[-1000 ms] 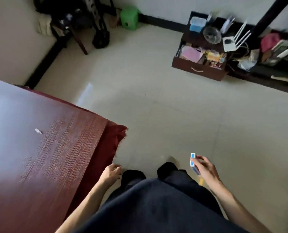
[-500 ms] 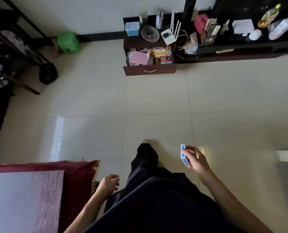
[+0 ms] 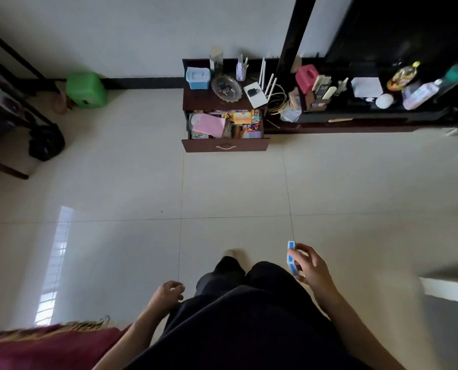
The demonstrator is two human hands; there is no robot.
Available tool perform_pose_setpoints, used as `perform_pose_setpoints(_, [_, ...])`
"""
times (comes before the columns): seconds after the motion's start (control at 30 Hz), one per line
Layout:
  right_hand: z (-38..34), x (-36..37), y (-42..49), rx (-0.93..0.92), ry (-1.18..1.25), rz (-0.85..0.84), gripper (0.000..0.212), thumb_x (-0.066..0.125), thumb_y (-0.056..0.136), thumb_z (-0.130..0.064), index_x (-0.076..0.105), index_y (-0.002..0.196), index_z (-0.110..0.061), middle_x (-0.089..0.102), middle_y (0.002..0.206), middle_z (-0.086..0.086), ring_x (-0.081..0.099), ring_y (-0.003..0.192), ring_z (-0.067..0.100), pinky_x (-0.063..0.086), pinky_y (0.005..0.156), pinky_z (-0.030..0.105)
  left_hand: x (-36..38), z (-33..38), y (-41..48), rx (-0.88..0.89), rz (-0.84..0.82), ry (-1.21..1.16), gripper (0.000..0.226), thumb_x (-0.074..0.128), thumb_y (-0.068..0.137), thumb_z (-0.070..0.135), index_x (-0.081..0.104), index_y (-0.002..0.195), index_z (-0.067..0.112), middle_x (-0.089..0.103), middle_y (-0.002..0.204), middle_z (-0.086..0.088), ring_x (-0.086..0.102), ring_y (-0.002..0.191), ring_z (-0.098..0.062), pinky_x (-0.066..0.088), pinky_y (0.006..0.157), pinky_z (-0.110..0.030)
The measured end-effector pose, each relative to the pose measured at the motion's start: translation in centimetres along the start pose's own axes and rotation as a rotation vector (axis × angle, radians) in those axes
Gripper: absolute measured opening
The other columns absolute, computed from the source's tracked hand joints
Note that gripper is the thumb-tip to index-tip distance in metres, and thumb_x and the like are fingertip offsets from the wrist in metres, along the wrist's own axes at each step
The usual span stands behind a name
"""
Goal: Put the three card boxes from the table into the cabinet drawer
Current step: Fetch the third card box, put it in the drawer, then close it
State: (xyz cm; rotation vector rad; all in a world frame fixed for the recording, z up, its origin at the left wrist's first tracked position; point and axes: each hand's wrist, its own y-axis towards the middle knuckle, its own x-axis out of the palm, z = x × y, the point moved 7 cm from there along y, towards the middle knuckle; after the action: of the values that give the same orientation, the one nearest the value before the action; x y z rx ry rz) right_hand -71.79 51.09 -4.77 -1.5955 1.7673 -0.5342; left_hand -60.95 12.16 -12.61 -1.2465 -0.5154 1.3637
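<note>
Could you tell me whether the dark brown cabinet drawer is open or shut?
Open: the dark brown wooden cabinet drawer is pulled out, showing pink paper and colourful packets inside.

Home living rm: tiled floor [image 3: 115,188], cluttered cabinet [image 3: 209,101] w/ router [image 3: 255,94], green stool [image 3: 86,89].

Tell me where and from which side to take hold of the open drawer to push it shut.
Take the drawer at the pale curved handle in the middle of its front panel, coming from the room side straight ahead. The panel faces the person and the handle sits centred, so a push there should slide it in squarely.
</note>
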Motion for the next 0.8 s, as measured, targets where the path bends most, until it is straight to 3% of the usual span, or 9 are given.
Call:
perform_pose_setpoints(0.13, [-3.4, 1.0, 3.1, 0.006, 0.041, 0.004, 0.017, 0.073, 0.091, -0.038, 0.07, 0.106, -0.031, 0.076, 0.091, -0.009, 0.075, 0.081, 0.009, 0.058, 0.058, 0.019, -1.7, 8.2, 2.7, 0.07, -0.026, -0.047, 0.019, 0.052, 0.095, 0.013, 0.063, 0.106, 0.001, 0.063, 0.071, -0.008, 0.058, 0.058, -0.015, 0.042, 0.041, -0.015])
perform_pose_setpoints(0.23, [-6.0, 1.8, 6.0, 0.007, 0.061, -0.005, 0.015, 0.072, 0.091, -0.036, 0.07, 0.104, -0.031, 0.076, 0.085, -0.013, 0.074, 0.077, 0.002, 0.056, 0.056, 0.018, -3.1, 13.9, 4.7, 0.105, -0.033, -0.082, 0.017, 0.052, 0.096, 0.017, 0.062, 0.105, 0.007, 0.065, 0.078, -0.009, 0.059, 0.062, -0.017, 0.043, 0.049, -0.021])
perform_pose_setpoints(0.43, [-12.0, 2.7, 13.6, 0.006, 0.071, -0.037, 0.018, 0.072, 0.09, -0.038, 0.069, 0.107, -0.032, 0.076, 0.094, -0.009, 0.074, 0.083, 0.009, 0.057, 0.062, 0.024, -6.4, 21.8, 8.7, 0.065, 0.001, -0.127, 0.019, 0.052, 0.096, 0.017, 0.063, 0.106, 0.006, 0.065, 0.079, -0.01, 0.057, 0.061, -0.02, 0.04, 0.054, -0.027])
perform_pose_setpoints(0.57, [-17.0, 3.5, 18.5, 0.005, 0.082, -0.077, 0.018, 0.074, 0.09, -0.037, 0.07, 0.106, -0.031, 0.075, 0.095, -0.007, 0.075, 0.083, 0.01, 0.056, 0.059, 0.019, -8.7, 24.6, 10.5, 0.008, 0.04, -0.148, 0.02, 0.051, 0.096, 0.018, 0.063, 0.105, 0.006, 0.066, 0.081, -0.01, 0.058, 0.063, -0.019, 0.042, 0.053, -0.025])
perform_pose_setpoints(0.8, [-24.6, 6.0, 24.6, 0.018, 0.018, -0.117, 0.018, 0.071, 0.091, -0.042, 0.067, 0.106, -0.033, 0.071, 0.104, 0.0, 0.069, 0.097, 0.017, 0.055, 0.068, 0.027, -11.7, 26.0, 12.6, -0.095, 0.066, -0.212, 0.02, 0.051, 0.096, 0.009, 0.061, 0.107, -0.005, 0.062, 0.075, -0.016, 0.056, 0.064, -0.024, 0.045, 0.057, -0.03])
